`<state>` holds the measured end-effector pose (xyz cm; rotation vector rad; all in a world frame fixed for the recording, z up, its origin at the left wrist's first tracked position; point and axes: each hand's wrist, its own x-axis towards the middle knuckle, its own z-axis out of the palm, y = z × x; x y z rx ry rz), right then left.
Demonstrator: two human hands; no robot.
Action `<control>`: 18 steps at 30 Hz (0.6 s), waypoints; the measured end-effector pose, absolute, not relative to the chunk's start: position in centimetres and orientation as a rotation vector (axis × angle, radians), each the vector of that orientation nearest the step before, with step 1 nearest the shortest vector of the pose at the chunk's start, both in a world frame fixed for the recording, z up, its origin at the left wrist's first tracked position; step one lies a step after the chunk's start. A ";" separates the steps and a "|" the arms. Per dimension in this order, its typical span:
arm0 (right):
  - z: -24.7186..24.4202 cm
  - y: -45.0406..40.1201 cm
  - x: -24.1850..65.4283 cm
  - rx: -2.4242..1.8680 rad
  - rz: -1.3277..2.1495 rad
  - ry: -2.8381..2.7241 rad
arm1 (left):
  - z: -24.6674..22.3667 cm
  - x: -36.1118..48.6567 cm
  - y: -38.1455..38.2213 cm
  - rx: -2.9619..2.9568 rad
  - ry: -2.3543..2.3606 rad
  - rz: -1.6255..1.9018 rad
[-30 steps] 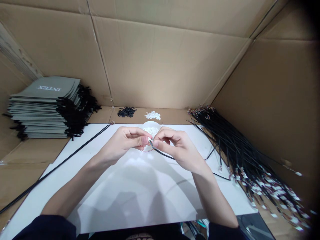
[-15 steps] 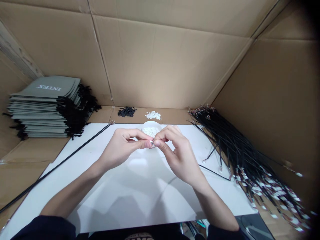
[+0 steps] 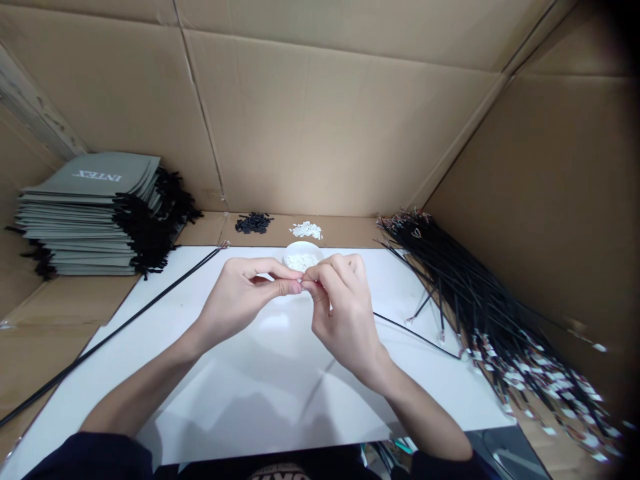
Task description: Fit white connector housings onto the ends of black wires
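Observation:
Over the near rim of a white bowl (image 3: 303, 247), my two hands meet fingertip to fingertip. My left hand (image 3: 245, 288) is closed in a pinch, with a tiny whitish piece, apparently a connector (image 3: 301, 283), mostly covered by the fingers. Thumb and index finger of my right hand (image 3: 345, 307) pinch right against it. A black cable (image 3: 415, 335) comes out from behind my right hand and runs right across the white board; its wire end seems to be in those fingers, mostly hidden. Small white pieces (image 3: 301, 261) lie in the bowl.
A large heap of black cables (image 3: 465, 287) with white connectors lies at right. Behind the bowl are a pile of black tubes (image 3: 254, 223) and a pile of white pieces (image 3: 307, 231). Grey INTEX sheets (image 3: 85, 220) are stacked left, near long black cables (image 3: 130, 319). Cardboard walls (image 3: 320, 127) surround the board.
My right hand has turned and shifted slightly left, its fingers more curled, and more of the black cable shows beside it. My left hand is nearly still.

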<state>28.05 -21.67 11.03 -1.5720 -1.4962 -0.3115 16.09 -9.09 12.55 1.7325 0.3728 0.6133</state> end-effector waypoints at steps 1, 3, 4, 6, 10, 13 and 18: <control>11.1 -21.7 28.2 -1.545 -0.279 -1.490 | 12.5 16.1 -9.0 1.722 0.368 0.625; 11.5 -21.7 28.6 -1.473 -0.159 -1.466 | 12.5 16.1 -8.7 1.692 0.357 0.653; 11.7 -21.7 28.9 -1.446 -0.091 -1.445 | 12.5 16.2 -8.5 1.675 0.354 0.670; 12.0 -21.8 29.6 -1.420 0.050 -1.409 | 12.5 16.2 -8.2 1.638 0.354 0.708; 12.1 -21.6 30.5 -1.344 0.411 -1.325 | 12.6 16.3 -7.7 1.588 0.350 0.686; 11.6 -21.2 30.8 -1.258 0.577 -1.208 | 12.6 16.2 -7.5 1.577 0.325 0.611; 11.0 -20.8 31.1 -1.166 0.701 -1.111 | 12.5 16.1 -7.5 1.635 0.293 0.656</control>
